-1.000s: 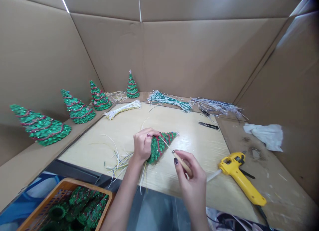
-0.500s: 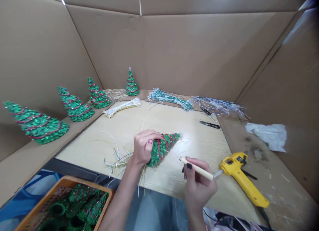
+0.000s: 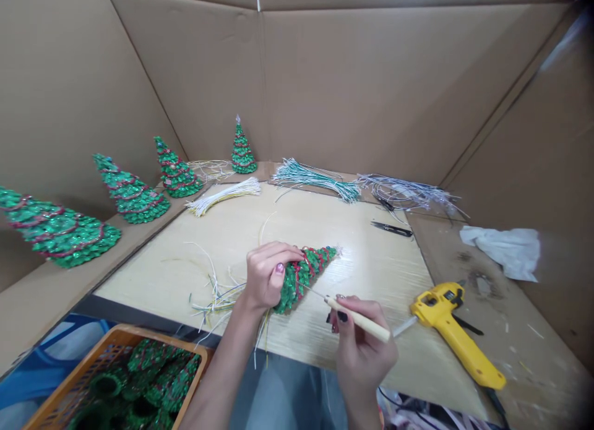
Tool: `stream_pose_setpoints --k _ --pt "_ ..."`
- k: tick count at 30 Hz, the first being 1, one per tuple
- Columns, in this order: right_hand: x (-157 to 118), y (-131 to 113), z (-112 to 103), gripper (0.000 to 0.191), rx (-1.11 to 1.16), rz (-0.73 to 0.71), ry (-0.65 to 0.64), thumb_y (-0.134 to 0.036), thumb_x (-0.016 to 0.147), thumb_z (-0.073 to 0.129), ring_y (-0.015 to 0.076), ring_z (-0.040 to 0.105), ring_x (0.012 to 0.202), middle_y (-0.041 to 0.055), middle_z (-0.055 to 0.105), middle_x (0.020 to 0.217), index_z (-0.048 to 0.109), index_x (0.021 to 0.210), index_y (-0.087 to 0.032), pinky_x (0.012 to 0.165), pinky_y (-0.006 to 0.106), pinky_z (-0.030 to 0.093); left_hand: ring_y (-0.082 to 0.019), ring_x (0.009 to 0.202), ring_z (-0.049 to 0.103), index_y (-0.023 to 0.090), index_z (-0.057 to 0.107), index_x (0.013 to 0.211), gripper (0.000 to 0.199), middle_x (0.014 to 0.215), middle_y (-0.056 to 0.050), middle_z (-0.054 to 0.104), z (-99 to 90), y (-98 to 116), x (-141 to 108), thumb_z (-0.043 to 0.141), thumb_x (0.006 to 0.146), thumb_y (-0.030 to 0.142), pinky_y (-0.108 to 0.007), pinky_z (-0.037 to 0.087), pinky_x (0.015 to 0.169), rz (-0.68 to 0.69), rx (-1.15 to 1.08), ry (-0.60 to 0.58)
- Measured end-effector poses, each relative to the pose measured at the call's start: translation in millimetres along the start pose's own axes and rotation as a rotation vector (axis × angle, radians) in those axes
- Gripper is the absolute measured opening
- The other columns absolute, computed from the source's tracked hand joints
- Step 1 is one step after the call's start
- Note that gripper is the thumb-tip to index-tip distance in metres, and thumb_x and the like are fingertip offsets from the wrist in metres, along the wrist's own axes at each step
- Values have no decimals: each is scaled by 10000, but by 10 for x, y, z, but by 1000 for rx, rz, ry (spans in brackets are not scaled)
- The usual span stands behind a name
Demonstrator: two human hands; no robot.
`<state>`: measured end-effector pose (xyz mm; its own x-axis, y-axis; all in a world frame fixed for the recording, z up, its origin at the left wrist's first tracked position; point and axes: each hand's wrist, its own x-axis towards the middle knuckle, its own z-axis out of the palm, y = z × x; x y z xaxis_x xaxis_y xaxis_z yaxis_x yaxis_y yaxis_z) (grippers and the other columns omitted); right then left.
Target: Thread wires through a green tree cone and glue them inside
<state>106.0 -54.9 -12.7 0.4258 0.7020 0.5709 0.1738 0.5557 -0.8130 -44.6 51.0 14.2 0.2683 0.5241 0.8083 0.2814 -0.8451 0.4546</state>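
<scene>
A small green Christmas tree (image 3: 296,286) with red garland lies on its side on the table, its pale star pointing right. My left hand (image 3: 269,275) is closed around its wider end, holding it down. Several white and yellow wires (image 3: 218,300) trail out to the left behind that wrist. In my right hand (image 3: 364,340) is an awl (image 3: 359,318) with a light wooden handle, gripped like a pen. Its thin metal shaft points up and left, and the tip meets the tree's side; whether it has gone in, I cannot tell.
A yellow glue gun (image 3: 457,337) lies at the right, near a white cloth (image 3: 503,247). Black thread snips (image 3: 391,229) and wire bundles (image 3: 315,180) lie toward the back. Several decorated trees (image 3: 134,192) stand along the left edge. An orange basket (image 3: 116,331) holds more trees.
My right hand has moved slightly left with the awl, bringing its tip against the tree. My left hand keeps its hold. The whole view has shifted a little.
</scene>
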Motion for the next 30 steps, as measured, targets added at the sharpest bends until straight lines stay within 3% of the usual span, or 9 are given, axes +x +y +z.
stream_pose_setpoints --k 5,11,14,18,24,30 --pt "13 -55 -4 138 -52 3 -38 -123 917 618 114 622 650 -6 644 760 682 978 -228 571 218 512 -214 795 721 175 742 831 509 842 -96 774 -4 17 7 292 990 349 -360 545 723 -2 14 -8" --pt "29 -267 19 181 -156 -108 -182 -103 926 587 101 642 701 -5 677 814 649 1027 -240 643 194 530 -216 800 715 177 735 842 496 853 -99 771 -4 14 5 299 992 360 -359 536 733 6 14 -16" --pt "65 -284 14 187 -129 -66 -188 -117 949 553 87 615 680 -19 651 802 645 1043 -249 624 181 511 -218 794 714 176 734 839 492 848 -99 770 1 10 0 305 992 365 -361 536 731 6 9 -11" --pt "296 -229 -12 121 -51 29 -230 -192 977 542 85 572 629 -19 611 782 656 961 -229 571 199 476 -214 796 718 176 732 831 501 839 -98 769 10 5 -6 298 993 365 -355 538 735 8 -5 -4" --pt "779 -317 29 231 -49 107 -456 -351 994 527 95 513 537 -35 546 649 605 847 -190 494 221 394 -213 808 714 170 727 831 512 845 -100 765 26 -22 -13 278 1001 347 -355 531 745 -10 -11 -4" --pt "831 -539 127 179 -270 -114 -600 -264 991 498 96 501 568 -38 536 667 581 847 -197 562 237 375 -218 793 702 178 718 826 466 835 -94 757 31 -26 -15 310 990 331 -360 515 749 -36 -5 9"
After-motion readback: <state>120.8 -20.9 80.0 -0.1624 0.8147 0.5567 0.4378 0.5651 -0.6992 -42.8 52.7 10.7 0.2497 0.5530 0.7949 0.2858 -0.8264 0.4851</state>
